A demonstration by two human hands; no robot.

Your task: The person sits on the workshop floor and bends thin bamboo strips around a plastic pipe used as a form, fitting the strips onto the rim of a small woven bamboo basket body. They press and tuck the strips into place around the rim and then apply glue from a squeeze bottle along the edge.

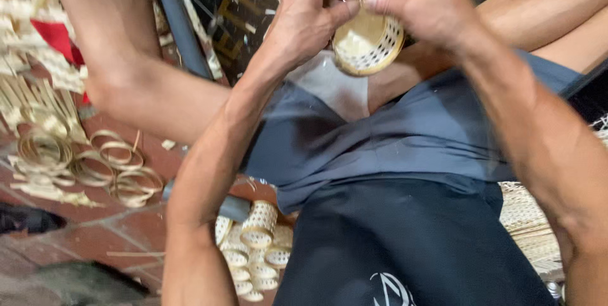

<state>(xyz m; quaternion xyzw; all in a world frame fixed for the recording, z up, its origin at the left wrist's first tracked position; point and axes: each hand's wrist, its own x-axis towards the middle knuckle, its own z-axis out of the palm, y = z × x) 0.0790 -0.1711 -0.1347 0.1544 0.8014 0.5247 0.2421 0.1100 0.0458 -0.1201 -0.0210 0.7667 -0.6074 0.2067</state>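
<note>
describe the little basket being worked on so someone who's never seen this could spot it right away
Look above the person's lap, at the top centre, where the left hand and right hand meet. Pinched between them is a small round pale woven bamboo basket with an open lattice wall. Unlike the heap of similar small woven baskets on the floor, it is the only one held up.

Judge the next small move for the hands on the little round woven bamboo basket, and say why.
Probably press the rim strip down and turn the small round pale woven bamboo basket a little. Both the left hand and the right hand pinch its upper rim at one spot, with its open-weave wall facing down. Finished small baskets lie in a heap on the floor below.
</note>
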